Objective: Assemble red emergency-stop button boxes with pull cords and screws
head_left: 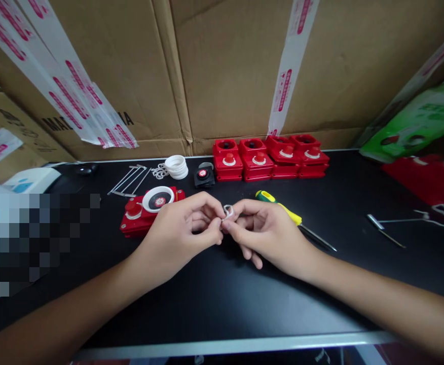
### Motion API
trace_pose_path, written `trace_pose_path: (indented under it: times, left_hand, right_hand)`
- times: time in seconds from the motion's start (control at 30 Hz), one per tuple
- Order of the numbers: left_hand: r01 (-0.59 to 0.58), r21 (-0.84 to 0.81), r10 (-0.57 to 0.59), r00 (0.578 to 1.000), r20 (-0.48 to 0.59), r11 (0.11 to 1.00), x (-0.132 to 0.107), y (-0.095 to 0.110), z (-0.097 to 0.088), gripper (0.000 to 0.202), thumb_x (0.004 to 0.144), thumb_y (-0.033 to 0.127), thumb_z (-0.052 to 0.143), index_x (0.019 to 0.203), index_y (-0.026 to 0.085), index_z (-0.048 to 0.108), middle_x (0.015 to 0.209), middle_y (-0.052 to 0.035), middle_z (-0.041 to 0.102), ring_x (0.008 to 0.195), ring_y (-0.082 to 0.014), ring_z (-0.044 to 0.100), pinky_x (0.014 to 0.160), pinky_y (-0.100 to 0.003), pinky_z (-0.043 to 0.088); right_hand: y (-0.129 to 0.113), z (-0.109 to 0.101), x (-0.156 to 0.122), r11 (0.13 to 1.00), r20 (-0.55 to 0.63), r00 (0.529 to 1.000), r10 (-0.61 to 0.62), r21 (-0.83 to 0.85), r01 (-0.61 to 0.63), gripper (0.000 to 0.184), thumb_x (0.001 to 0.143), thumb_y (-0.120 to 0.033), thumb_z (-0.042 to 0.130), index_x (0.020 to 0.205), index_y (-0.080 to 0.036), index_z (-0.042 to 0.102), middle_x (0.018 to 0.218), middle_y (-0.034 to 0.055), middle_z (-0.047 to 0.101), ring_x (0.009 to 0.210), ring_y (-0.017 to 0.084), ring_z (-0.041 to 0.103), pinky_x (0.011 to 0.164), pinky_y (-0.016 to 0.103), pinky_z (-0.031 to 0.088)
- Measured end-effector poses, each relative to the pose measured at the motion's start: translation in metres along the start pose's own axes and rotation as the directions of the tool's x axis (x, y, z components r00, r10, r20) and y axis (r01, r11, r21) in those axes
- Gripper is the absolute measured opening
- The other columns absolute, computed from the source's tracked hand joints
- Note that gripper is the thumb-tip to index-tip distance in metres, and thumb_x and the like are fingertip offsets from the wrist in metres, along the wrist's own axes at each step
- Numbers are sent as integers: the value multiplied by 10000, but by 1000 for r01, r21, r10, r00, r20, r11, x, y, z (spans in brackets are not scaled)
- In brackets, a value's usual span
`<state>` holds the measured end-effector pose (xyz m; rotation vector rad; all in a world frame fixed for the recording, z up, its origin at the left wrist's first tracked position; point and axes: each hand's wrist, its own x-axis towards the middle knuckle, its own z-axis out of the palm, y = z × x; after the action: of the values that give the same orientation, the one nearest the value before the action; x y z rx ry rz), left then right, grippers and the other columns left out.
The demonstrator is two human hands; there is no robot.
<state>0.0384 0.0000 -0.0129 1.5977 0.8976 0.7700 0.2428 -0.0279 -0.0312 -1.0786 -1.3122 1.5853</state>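
Observation:
Between the fingertips of both my hands is a small white looped piece (227,212), partly hidden by the fingers. My left hand (186,223) pinches its left side, and my right hand (265,228) pinches the right side. Just behind my left hand lies a red housing (140,223) with a red knob and a white ring (148,198) around a black disc. A screwdriver (283,208) with a yellow and green handle lies beyond my right hand, its shaft pointing to the right.
Several red housings (258,165) line the back, beside a black square part (204,175). White rings (177,167) are stacked near metal rods (128,180). At right lie a T-shaped metal piece (376,221) and a red part (427,180). Cardboard (225,76) stands behind.

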Motion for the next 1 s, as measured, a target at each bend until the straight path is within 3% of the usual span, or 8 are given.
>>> trace_pose_path:
  times: [0.1, 0.2, 0.33, 0.4, 0.47, 0.77, 0.9, 1.0]
  left_hand:
    - [2, 65, -3, 1000, 20, 998, 0, 0, -2, 53, 897, 183, 709, 934, 180, 672, 767, 6, 748, 718, -141, 772, 706, -202, 613]
    - [-65, 267, 55, 997, 45, 962, -3, 5, -5, 33, 916, 181, 673, 942, 189, 691, 699, 18, 744, 624, -151, 772, 614, -202, 598]
    - [-342, 614, 317, 936, 155, 711, -6, 14, -11, 122, 920, 116, 637, 933, 202, 723, 702, 48, 723, 475, -73, 656, 554, -189, 502]
    - [-428, 672, 399, 893, 209, 605, -7, 17, -13, 149, 920, 94, 623, 921, 202, 726, 745, 50, 721, 459, -50, 603, 564, -200, 477]
    - [-461, 690, 426, 873, 238, 558, -8, 17, -15, 163, 916, 83, 617, 922, 201, 728, 773, 45, 706, 484, -53, 582, 569, -208, 465]
    - [-490, 679, 427, 861, 278, 546, -6, 16, -14, 143, 893, 57, 600, 896, 180, 673, 756, 56, 598, 545, -58, 506, 571, -198, 410]
    - [-486, 676, 412, 866, 285, 554, -5, 16, -15, 134, 903, 65, 585, 874, 174, 656, 743, 52, 581, 565, -65, 508, 584, -196, 410]
    - [-491, 677, 390, 866, 312, 549, -6, 15, -17, 137, 909, 75, 576, 876, 182, 655, 754, 47, 583, 589, -75, 517, 604, -204, 416]
  right_hand:
    - [-1, 2, 0, 998, 15, 999, 44, 36, -44, 316, 821, -356, 893, 912, -164, 659, 523, -67, 638, 344, 55, 505, 322, 125, 436]
    - [-2, 2, 0, 996, 55, 995, 82, 39, -84, 298, 830, -342, 872, 922, -169, 648, 512, -70, 630, 333, 56, 508, 320, 119, 434]
    - [-2, 0, -1, 995, 109, 989, 101, 7, -102, 254, 829, -274, 842, 923, -188, 622, 538, -87, 606, 367, 59, 530, 348, 128, 471]
    - [-2, 0, -2, 995, 120, 988, 95, -19, -93, 214, 840, -239, 805, 921, -191, 613, 566, -88, 598, 390, 58, 540, 362, 131, 479]
    - [-1, 1, -2, 996, 124, 989, 83, -52, -77, 170, 853, -212, 765, 915, -191, 608, 581, -89, 583, 406, 56, 541, 366, 127, 469]
    - [-3, 1, -4, 992, 157, 985, 73, -113, -56, 161, 929, -297, 723, 958, -196, 601, 597, -93, 538, 451, 61, 492, 388, 142, 448]
    - [-4, -1, -3, 992, 207, 975, 76, -117, -52, 220, 1004, -392, 676, 1022, -189, 595, 538, -108, 522, 409, 51, 421, 403, 150, 333]
    - [-6, -2, -3, 992, 198, 979, 55, -122, -31, 281, 966, -426, 743, 994, -164, 644, 564, -104, 487, 458, 52, 392, 447, 183, 290]
